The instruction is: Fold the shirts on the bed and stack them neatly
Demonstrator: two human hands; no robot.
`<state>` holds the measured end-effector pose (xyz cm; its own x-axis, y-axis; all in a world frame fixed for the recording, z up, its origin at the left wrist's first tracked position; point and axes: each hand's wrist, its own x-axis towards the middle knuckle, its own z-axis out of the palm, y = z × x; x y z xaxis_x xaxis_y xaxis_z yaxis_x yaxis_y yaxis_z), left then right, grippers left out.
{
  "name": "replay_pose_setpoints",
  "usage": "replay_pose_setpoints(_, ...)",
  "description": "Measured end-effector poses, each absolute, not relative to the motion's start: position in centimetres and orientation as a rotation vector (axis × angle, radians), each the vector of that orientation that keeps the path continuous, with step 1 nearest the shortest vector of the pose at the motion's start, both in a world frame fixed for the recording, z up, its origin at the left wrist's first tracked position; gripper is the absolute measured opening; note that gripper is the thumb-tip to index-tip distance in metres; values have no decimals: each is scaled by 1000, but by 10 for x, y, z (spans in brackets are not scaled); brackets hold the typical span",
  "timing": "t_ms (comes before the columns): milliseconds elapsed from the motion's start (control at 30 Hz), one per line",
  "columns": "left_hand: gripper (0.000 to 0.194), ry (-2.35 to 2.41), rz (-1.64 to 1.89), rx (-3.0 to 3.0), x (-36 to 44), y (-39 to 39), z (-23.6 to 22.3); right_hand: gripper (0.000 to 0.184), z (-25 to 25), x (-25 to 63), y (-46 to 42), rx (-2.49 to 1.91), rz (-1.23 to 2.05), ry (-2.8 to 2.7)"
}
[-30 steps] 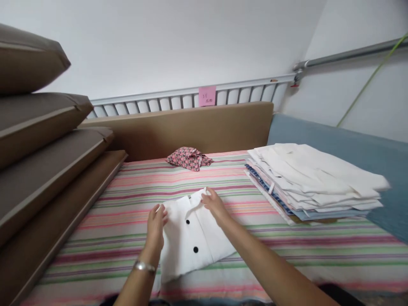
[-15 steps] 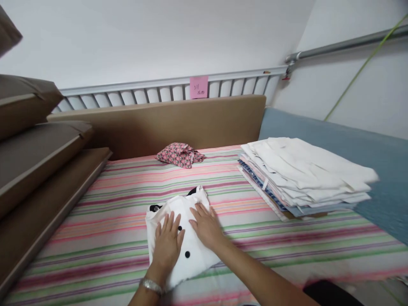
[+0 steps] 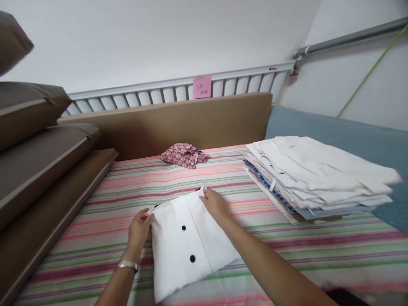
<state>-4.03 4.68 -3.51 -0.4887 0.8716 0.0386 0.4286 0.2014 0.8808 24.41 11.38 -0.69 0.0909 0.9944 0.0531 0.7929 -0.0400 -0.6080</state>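
Striped cloth (image 3: 134, 178) spread flat as work surface: pink, green, purple on white. On it: white garment (image 3: 172, 250), two black buttons (image 3: 192, 258), front middle; crumpled pink floral fabric (image 3: 181, 155) farther back; folded-clothes stack (image 3: 318, 170) at right, white on top.

A pink note (image 3: 202, 87) hangs on the white radiator (image 3: 128, 100).

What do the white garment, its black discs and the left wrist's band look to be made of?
White garment: woven cloth, probably cotton or a blend; matte, softly creased.
Black discs: possibly plastic; uniformly dark and round, too small to be sure.
Band: likely metal, polished; silvery with bright highlights.
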Motion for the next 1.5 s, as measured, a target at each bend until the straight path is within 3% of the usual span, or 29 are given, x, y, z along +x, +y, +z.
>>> replay_pose_setpoints(67, 41, 1882, 1238, 1207, -42, 53, -29, 14, -8, 246, 119, -1880, 636, -1725)
replay_pose_setpoints(267, 38, 1727, 1225, 1280, -49, 69, -5, 21, -3, 260, 120, -1848, 604, -1699)
replay_pose_setpoints(567, 9, 1967, 1257, 1457, -25, 85, -2, 25, -9, 253, 110, -1857, 347, -1829)
replay_pose_setpoints(667, 32, 1862, 1293, 1675, 15, 37, -4, 38, -8, 240, 80, -1526, 196, -2059)
replay_pose_setpoints(767, 42, 1764, 1074, 1833, 53, -9, -20, 41, -19, 229, 61, -1324, 250, -2279)
replay_pose_setpoints(1000, 54, 1987, 788, 1907, 60, -14, -60, 48, -54, 233, 74, -1536, 116, -2244)
replay_pose_setpoints(1233, 35, 2029, 1402, 1455, -1, 23, -38, 49, -22, 219, 54, -1435, 207, -2284)
replay_pose_setpoints(1333, 32, 2113, 1369, 1367, -24, 48, -28, 51, -18, 208, 34, -1298, 325, -2370)
replay_pose_setpoints(1500, 8, 1998, 1299, 1389, -37, 78, -20, 51, -36, 203, 19, -1242, 478, -2438)
